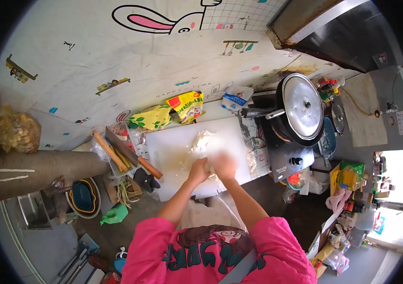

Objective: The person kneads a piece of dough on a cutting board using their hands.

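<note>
A large white board (168, 142) lies in front of me, with a heap of white flour (203, 141) on it. Near the board's front edge, just below the heap, my left hand (199, 171) is closed with its fingers curled; what it holds is hidden. Close beside it, my right hand (225, 164) is smeared by blur, so its fingers cannot be made out. A little white, floury matter shows between and below the two hands.
Left of the board, a cleaver (125, 150) and rolling pin (109, 150) rest across a container. Behind stand a yellow bag (186, 107), a leaf-patterned yellow package (152, 118) and a blue-white packet (236, 100). On the right, a lidded pan (303, 106) sits on a black cooktop (284, 158).
</note>
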`<move>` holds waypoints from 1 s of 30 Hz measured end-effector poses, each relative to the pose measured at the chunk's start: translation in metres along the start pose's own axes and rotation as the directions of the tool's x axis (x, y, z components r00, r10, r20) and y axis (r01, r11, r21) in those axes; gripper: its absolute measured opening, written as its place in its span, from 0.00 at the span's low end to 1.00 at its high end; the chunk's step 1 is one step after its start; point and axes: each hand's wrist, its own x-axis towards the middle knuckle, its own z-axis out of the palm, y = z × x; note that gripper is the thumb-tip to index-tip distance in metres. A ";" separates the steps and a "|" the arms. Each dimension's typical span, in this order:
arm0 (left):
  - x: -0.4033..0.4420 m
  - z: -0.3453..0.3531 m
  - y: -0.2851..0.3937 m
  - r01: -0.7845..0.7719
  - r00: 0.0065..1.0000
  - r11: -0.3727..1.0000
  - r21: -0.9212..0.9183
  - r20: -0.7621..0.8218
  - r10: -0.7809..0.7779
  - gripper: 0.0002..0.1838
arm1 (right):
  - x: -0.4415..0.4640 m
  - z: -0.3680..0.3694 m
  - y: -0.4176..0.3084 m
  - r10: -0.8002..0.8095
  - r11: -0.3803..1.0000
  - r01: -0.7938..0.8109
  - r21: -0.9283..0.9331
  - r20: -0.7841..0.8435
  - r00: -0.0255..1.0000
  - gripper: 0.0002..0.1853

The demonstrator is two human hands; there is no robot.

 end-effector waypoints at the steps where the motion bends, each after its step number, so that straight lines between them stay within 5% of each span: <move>1: -0.004 0.000 -0.001 -0.022 0.999 0.999 -0.037 -0.033 0.020 0.24 | -0.005 -0.007 -0.017 -0.032 0.999 0.031 -0.023 -0.017 0.999 0.20; 6: -0.010 -0.004 -0.009 -0.065 0.989 0.997 -0.036 -0.134 0.060 0.15 | -0.017 -0.003 -0.052 0.038 0.980 -0.020 -0.200 0.087 0.995 0.22; 9: -0.016 -0.008 -0.005 -0.109 0.973 0.994 0.015 -0.202 0.110 0.16 | -0.023 0.035 -0.032 -0.052 0.987 0.029 -0.160 -0.139 0.989 0.21; 12: -0.013 -0.009 -0.008 -0.070 0.987 0.997 0.023 -0.144 0.073 0.19 | -0.026 0.058 -0.015 -0.047 0.990 0.022 -0.141 -0.171 0.984 0.20; 18: 0.001 -0.013 -0.005 -0.078 0.993 0.996 0.037 -0.082 0.080 0.19 | -0.011 0.087 0.003 0.106 0.991 -0.104 -0.079 0.017 0.994 0.17; 22: 0.012 -0.016 -0.004 -0.099 0.995 0.994 -0.037 -0.038 0.098 0.25 | 0.014 0.061 -0.015 0.109 0.986 -0.118 -0.119 -0.075 0.991 0.16; 24: 0.011 -0.015 -0.002 -0.081 0.995 0.996 -0.050 -0.057 0.078 0.30 | 0.045 0.017 -0.039 0.211 0.972 -0.198 -0.129 0.094 0.973 0.16; 30: 0.000 -0.009 -0.002 -0.034 0.991 0.999 0.005 -0.125 0.035 0.38 | 0.032 0.076 0.001 -0.041 0.963 0.000 -0.271 -0.146 0.988 0.13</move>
